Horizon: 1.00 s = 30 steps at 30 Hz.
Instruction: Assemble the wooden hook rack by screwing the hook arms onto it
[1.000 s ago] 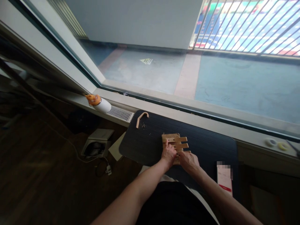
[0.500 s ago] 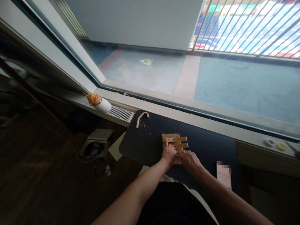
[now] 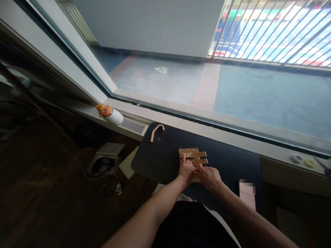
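Observation:
Near the middle of the dark table lies a rough, light-brown wooden board (image 3: 186, 150). Across it run two narrow wooden strips (image 3: 201, 154) with small dark holes, their right ends jutting past the board's edge. My left hand (image 3: 186, 171) presses on the board and strips, its index finger stretched along the upper strip and its other fingers bent, steadying the pieces. Close beside it, my right hand (image 3: 210, 175) is closed with thumb and fingers together over the board's lower right part. Whatever it pinches is hidden beneath the fingers.
A hooked wooden piece (image 3: 154, 132) and several small screws or nails (image 3: 158, 139) lie on the black table (image 3: 227, 158) at the left. A pink phone-like object (image 3: 247, 195) rests at its right. A white bottle with an orange top (image 3: 113, 116) stands by the window; tape rolls (image 3: 297, 158) sit right.
My right hand has turned slightly, its knuckles a little higher and covering a wooden end that showed beside it before. My left hand stays in place.

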Motion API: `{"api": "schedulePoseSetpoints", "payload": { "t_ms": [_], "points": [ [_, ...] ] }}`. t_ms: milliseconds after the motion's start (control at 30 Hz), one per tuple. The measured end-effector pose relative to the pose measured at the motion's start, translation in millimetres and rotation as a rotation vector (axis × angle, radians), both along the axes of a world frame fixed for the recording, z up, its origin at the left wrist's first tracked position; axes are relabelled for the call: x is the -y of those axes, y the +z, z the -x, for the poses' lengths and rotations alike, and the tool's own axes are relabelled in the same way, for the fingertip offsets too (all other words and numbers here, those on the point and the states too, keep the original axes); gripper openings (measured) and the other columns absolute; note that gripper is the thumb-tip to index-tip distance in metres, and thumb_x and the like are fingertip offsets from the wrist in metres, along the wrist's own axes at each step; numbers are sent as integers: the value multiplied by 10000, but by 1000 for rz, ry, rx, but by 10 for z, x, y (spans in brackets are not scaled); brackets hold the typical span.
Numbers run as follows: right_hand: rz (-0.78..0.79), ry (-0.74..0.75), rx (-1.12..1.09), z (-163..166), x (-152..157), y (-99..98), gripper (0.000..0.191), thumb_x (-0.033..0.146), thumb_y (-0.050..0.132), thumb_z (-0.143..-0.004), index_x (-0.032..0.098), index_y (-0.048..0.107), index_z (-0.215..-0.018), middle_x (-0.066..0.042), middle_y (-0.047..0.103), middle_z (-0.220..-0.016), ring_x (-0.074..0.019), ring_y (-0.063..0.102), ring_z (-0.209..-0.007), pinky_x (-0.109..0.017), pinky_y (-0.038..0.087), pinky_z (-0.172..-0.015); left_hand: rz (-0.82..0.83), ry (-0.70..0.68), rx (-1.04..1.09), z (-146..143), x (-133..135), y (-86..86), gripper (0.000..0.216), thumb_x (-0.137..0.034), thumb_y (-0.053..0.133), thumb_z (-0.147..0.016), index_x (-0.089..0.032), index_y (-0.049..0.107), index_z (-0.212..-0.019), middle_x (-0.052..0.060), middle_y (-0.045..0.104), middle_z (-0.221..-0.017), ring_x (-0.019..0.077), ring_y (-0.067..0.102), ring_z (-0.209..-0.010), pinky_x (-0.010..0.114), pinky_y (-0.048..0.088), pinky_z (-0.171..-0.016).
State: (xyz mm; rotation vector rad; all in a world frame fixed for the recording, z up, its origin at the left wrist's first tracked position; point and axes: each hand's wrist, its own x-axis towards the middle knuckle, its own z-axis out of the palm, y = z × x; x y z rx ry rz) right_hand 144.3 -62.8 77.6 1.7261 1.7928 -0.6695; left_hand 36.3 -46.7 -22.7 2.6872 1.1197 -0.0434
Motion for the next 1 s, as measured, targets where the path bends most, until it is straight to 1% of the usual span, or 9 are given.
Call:
{"api": "schedulePoseSetpoints", "payload": {
  "t_ms": [100, 200, 333, 467, 600, 700, 800, 933, 1000],
  "points": [
    [5, 39, -17, 1, -23, 79, 340, 337, 549, -882, 166, 543, -1175, -79, 576, -1164, -197, 590, -970, -405, 504, -805, -5, 3, 5, 4, 0, -3, 166, -150, 530, -846, -114, 692, -849, 95, 669, -782, 242, 584, -880, 615, 190, -1076],
    [19, 78, -35, 6, -34, 89, 340, 336, 552, -880, 162, 546, -1172, -85, 573, -1170, -198, 587, -977, -404, 500, -813, -7, -3, 10, 4, -2, -13, 162, -143, 531, -843, -115, 691, -844, 86, 668, -776, 240, 582, -877, 614, 195, -1078],
    [42, 87, -31, 9, -39, 25, 346, 335, 556, -878, 156, 546, -1173, -91, 571, -1174, -200, 586, -981, -403, 499, -817, -9, -2, 8, -5, 0, -34, 164, -133, 530, -837, -108, 692, -848, 84, 660, -764, 237, 582, -880, 620, 171, -1085],
    [63, 57, 5, 0, -32, -58, 347, 337, 552, -880, 161, 541, -1179, -84, 571, -1173, -199, 587, -977, -409, 501, -812, -4, -3, 7, -9, 2, -48, 159, -146, 540, -835, -108, 694, -851, 87, 659, -774, 241, 577, -896, 620, 145, -1090],
    [62, 32, 31, -10, -34, -86, 342, 338, 548, -883, 165, 541, -1178, -80, 573, -1169, -196, 589, -971, -407, 504, -807, 3, -3, 7, -6, -3, -43, 158, -170, 548, -833, -117, 697, -838, 84, 663, -781, 239, 573, -897, 572, 161, -1108],
    [38, 38, 35, -2, -32, -54, 341, 337, 548, -883, 165, 542, -1177, -80, 575, -1164, -195, 591, -965, -403, 505, -802, 8, 6, 1, -2, -6, -35, 158, -171, 551, -828, -117, 698, -837, 81, 662, -780, 240, 572, -901, 535, 179, -1116],
    [-2, 73, 33, 25, -5, -36, 345, 337, 552, -880, 156, 544, -1174, -87, 575, -1164, -197, 590, -969, -404, 503, -807, 17, 0, -2, 7, -5, -25, 162, -181, 546, -833, -121, 696, -848, 76, 658, -784, 243, 565, -907, 541, 177, -1113],
    [-53, 142, -7, 48, 50, -105, 352, 334, 560, -875, 139, 547, -1168, -97, 576, -1160, -199, 590, -967, -400, 502, -809, 26, -17, -8, 17, -6, 0, 187, -203, 534, -846, -103, 692, -856, 87, 654, -790, 245, 557, -905, 549, 162, -1112],
    [-116, 180, -57, 43, 66, -154, 356, 334, 560, -875, 140, 544, -1173, -96, 575, -1161, -198, 591, -965, -400, 504, -805, 27, -24, -8, 20, -9, 14, 204, -214, 523, -856, -96, 690, -867, 94, 653, -804, 246, 553, -914, 540, 152, -1117]
  ]
}}
